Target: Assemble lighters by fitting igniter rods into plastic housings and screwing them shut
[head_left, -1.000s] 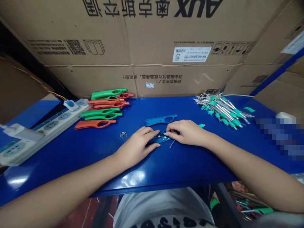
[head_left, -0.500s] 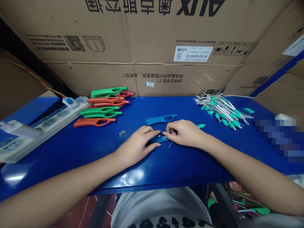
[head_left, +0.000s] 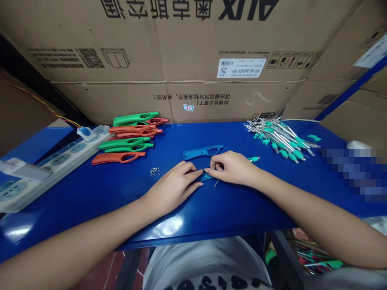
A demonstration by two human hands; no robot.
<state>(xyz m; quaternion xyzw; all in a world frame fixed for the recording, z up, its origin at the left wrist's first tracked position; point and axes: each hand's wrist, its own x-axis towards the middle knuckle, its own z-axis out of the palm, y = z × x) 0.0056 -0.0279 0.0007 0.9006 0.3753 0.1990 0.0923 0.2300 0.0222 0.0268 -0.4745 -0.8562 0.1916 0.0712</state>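
Note:
Between my hands lies a blue lighter shell half (head_left: 207, 177), mostly covered by my fingers, with a pale wire and a small dark part inside it. My left hand (head_left: 173, 183) is closed on its left end, thumb at the near edge and fingers at the far edge. The fingertips of my right hand (head_left: 231, 168) pinch down at the shell's right part; what they press is too small to make out. A thin grey stick (head_left: 217, 183) pokes out under my right hand. Just beyond, another blue shell half (head_left: 202, 152) rests on the table.
Green and orange lighter bodies (head_left: 123, 143) are stacked at the left by a white power strip (head_left: 65, 158). Small screws (head_left: 155, 171) lie beside my left hand. Metal rods with teal parts (head_left: 281, 139) are heaped at the right. A cardboard wall (head_left: 145, 68) closes the back.
My right fingertips have moved slightly left and down, closer to my left fingers, covering more of the dark part. The whole view has shifted a little.

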